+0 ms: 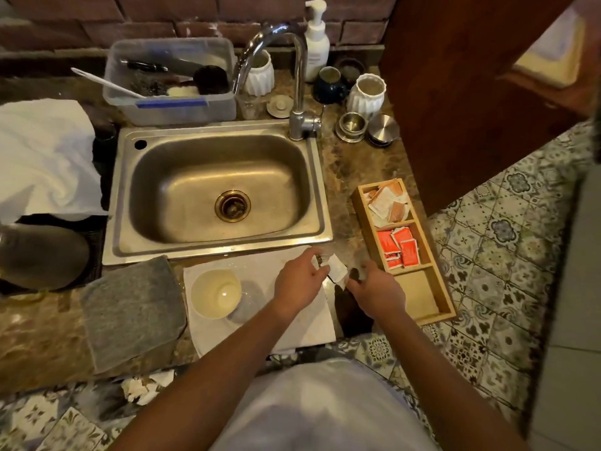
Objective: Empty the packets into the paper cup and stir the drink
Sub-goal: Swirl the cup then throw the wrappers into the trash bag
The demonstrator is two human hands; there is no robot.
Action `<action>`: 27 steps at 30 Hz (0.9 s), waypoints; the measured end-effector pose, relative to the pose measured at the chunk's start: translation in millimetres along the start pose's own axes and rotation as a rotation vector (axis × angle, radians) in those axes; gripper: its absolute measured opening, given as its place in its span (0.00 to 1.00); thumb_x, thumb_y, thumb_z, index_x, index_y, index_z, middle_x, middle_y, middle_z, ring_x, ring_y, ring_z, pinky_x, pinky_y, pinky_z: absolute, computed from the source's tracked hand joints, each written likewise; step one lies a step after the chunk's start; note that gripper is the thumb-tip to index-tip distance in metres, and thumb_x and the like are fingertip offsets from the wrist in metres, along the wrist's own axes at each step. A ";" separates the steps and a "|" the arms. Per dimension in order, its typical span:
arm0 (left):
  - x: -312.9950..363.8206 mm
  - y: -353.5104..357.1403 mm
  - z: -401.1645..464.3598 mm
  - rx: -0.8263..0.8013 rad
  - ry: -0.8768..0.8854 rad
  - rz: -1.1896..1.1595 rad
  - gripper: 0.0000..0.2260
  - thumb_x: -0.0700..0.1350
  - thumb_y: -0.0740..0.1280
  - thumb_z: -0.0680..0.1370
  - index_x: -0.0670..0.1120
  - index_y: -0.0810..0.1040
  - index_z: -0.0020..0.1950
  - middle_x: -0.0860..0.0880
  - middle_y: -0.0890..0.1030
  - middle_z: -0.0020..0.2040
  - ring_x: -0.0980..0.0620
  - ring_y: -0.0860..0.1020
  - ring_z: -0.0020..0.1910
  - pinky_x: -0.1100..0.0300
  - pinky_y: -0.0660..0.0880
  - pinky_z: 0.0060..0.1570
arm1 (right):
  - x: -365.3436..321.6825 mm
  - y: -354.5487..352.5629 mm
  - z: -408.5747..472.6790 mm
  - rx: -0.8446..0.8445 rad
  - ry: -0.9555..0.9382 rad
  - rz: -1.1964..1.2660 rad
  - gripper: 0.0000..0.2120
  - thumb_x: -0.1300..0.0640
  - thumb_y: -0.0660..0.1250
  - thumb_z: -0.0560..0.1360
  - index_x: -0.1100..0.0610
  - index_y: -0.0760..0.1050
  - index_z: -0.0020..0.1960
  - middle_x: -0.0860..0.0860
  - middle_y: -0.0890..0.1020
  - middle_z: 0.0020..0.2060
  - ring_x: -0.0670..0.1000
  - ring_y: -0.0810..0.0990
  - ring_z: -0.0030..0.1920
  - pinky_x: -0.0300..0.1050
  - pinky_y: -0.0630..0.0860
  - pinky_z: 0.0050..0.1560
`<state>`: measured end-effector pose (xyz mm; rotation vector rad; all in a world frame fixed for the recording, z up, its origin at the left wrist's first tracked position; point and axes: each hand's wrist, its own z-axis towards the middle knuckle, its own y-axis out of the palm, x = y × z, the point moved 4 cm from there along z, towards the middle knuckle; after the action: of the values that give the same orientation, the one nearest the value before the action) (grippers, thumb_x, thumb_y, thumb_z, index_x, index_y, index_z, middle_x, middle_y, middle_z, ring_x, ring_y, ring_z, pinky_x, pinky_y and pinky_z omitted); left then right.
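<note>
A white paper cup [216, 293] stands on a white sheet [302, 323] at the counter's front edge, below the sink. To its right, both hands hold one small white packet [336, 269] between them. My left hand [300, 283] pinches its left side and my right hand [377, 289] grips its lower right corner. The packet hangs over the counter, apart from the cup. A wooden tray [422, 297] further right holds orange packets [401, 247] in its middle compartment and pale packets [387, 201] in its far one.
A steel sink [218, 190] with a tap [297, 92] lies behind the cup. A grey cloth [133, 307] lies left of the cup, a white towel [45, 157] at far left. Jars, a soap bottle [316, 37] and a plastic tub [169, 83] line the back wall.
</note>
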<state>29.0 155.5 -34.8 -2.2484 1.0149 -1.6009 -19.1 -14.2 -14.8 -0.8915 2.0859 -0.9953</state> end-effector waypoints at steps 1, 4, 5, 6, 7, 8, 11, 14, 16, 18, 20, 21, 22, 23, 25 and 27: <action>-0.7 4.5 5.6 0.010 -0.011 0.022 0.16 0.55 0.67 0.78 0.57 0.76 0.66 0.51 0.85 0.41 0.50 0.82 0.44 0.53 0.78 0.46 | 1.8 0.9 3.4 -0.004 -0.012 -0.020 0.24 0.43 0.68 0.79 0.52 0.71 0.71 0.55 0.84 0.55 0.57 0.83 0.54 0.49 0.78 0.49; -1.3 16.4 20.2 0.026 -0.046 0.104 0.18 0.57 0.67 0.77 0.55 0.76 0.66 0.50 0.86 0.47 0.48 0.83 0.49 0.52 0.79 0.50 | 3.5 1.7 12.2 -0.044 -0.063 -0.101 0.19 0.45 0.68 0.79 0.53 0.74 0.66 0.53 0.85 0.52 0.56 0.84 0.52 0.48 0.79 0.47; -1.6 19.5 24.1 0.026 -0.061 0.135 0.18 0.57 0.67 0.77 0.55 0.75 0.65 0.49 0.86 0.48 0.47 0.83 0.49 0.51 0.79 0.51 | 4.8 3.3 14.4 -0.061 -0.078 -0.113 0.18 0.46 0.68 0.79 0.53 0.74 0.65 0.53 0.85 0.51 0.56 0.84 0.52 0.48 0.79 0.47; -1.8 22.2 27.5 0.025 -0.073 0.163 0.18 0.57 0.67 0.77 0.55 0.75 0.65 0.49 0.86 0.49 0.46 0.83 0.50 0.51 0.79 0.51 | 5.7 4.6 16.2 -0.074 -0.091 -0.125 0.18 0.46 0.68 0.79 0.53 0.74 0.65 0.53 0.86 0.52 0.56 0.85 0.52 0.47 0.79 0.47; -2.4 24.7 30.5 0.021 -0.083 0.192 0.18 0.58 0.67 0.77 0.55 0.74 0.65 0.49 0.86 0.49 0.46 0.83 0.50 0.51 0.79 0.50 | 7.1 5.8 17.3 -0.083 -0.104 -0.141 0.18 0.46 0.67 0.79 0.53 0.74 0.66 0.53 0.86 0.52 0.56 0.85 0.52 0.48 0.79 0.47; -3.1 26.2 32.9 0.017 -0.089 0.220 0.18 0.58 0.67 0.78 0.54 0.74 0.65 0.48 0.86 0.49 0.45 0.83 0.50 0.50 0.79 0.50 | 8.7 6.6 18.5 -0.087 -0.114 -0.153 0.19 0.46 0.67 0.79 0.53 0.74 0.66 0.53 0.86 0.51 0.55 0.85 0.52 0.48 0.80 0.48; -7.8 30.0 37.7 0.021 -0.095 0.297 0.17 0.59 0.68 0.77 0.52 0.74 0.63 0.47 0.85 0.48 0.45 0.82 0.49 0.52 0.78 0.49 | 16.1 7.4 21.9 -0.096 -0.129 -0.170 0.20 0.45 0.67 0.79 0.53 0.73 0.67 0.53 0.85 0.51 0.55 0.85 0.52 0.48 0.79 0.47; -10.7 34.5 36.8 0.026 -0.073 0.357 0.18 0.60 0.69 0.76 0.50 0.76 0.60 0.47 0.84 0.50 0.45 0.82 0.50 0.56 0.74 0.46 | 18.7 5.3 26.1 -0.085 -0.141 -0.150 0.19 0.45 0.68 0.79 0.53 0.73 0.66 0.53 0.86 0.51 0.55 0.85 0.52 0.48 0.78 0.47; -10.9 37.3 36.3 0.023 -0.064 0.384 0.19 0.60 0.69 0.76 0.49 0.76 0.60 0.47 0.84 0.51 0.45 0.81 0.52 0.56 0.71 0.46 | 15.7 5.8 28.2 -0.078 -0.158 -0.141 0.20 0.45 0.68 0.79 0.52 0.73 0.67 0.53 0.86 0.51 0.56 0.85 0.52 0.48 0.80 0.48; -11.8 39.9 36.3 0.027 -0.072 0.403 0.19 0.60 0.69 0.76 0.49 0.77 0.59 0.47 0.85 0.51 0.45 0.82 0.52 0.56 0.72 0.45 | 11.9 7.9 30.4 -0.079 -0.175 -0.130 0.20 0.45 0.68 0.79 0.52 0.72 0.67 0.53 0.86 0.52 0.56 0.85 0.52 0.47 0.79 0.47; -12.6 42.2 36.3 0.033 -0.087 0.404 0.18 0.60 0.70 0.76 0.49 0.79 0.58 0.47 0.85 0.52 0.46 0.82 0.52 0.56 0.73 0.45 | 9.1 11.0 34.0 -0.075 -0.193 -0.121 0.19 0.46 0.67 0.79 0.53 0.72 0.67 0.54 0.86 0.52 0.56 0.85 0.52 0.46 0.77 0.45; -12.9 42.8 36.1 0.034 -0.102 0.395 0.17 0.60 0.70 0.76 0.49 0.80 0.58 0.48 0.85 0.53 0.46 0.82 0.52 0.56 0.74 0.46 | 7.8 11.9 35.8 -0.069 -0.199 -0.118 0.18 0.46 0.67 0.80 0.53 0.73 0.66 0.54 0.86 0.52 0.56 0.85 0.52 0.46 0.76 0.45; -13.0 43.0 35.9 0.034 -0.117 0.383 0.16 0.59 0.70 0.76 0.49 0.80 0.57 0.48 0.85 0.53 0.47 0.82 0.52 0.56 0.75 0.46 | 6.8 13.0 37.8 -0.063 -0.203 -0.113 0.17 0.46 0.67 0.80 0.54 0.73 0.65 0.54 0.86 0.52 0.56 0.85 0.51 0.46 0.77 0.45; -13.3 43.1 35.8 0.033 -0.133 0.368 0.15 0.59 0.70 0.76 0.49 0.80 0.56 0.48 0.85 0.52 0.47 0.81 0.52 0.56 0.74 0.46 | 5.7 14.0 39.8 -0.057 -0.204 -0.106 0.17 0.46 0.67 0.80 0.54 0.74 0.64 0.54 0.86 0.51 0.56 0.85 0.51 0.46 0.78 0.45; -13.8 42.7 35.8 0.033 -0.152 0.329 0.13 0.57 0.70 0.77 0.49 0.81 0.54 0.49 0.85 0.52 0.48 0.81 0.52 0.57 0.73 0.46 | 4.8 16.1 43.0 -0.048 -0.200 -0.093 0.16 0.47 0.67 0.80 0.54 0.74 0.63 0.54 0.86 0.51 0.57 0.85 0.50 0.47 0.78 0.44; -13.3 42.8 35.3 0.042 -0.159 0.287 0.11 0.55 0.70 0.77 0.49 0.82 0.52 0.49 0.85 0.50 0.49 0.80 0.50 0.59 0.70 0.43 | 5.2 17.5 44.9 -0.042 -0.194 -0.088 0.16 0.47 0.67 0.80 0.55 0.75 0.63 0.54 0.86 0.51 0.57 0.85 0.50 0.47 0.80 0.44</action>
<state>40.5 124.3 -81.2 -2.0534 1.1845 -1.2920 7.8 -27.1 -53.0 -1.0651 1.9250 -0.8751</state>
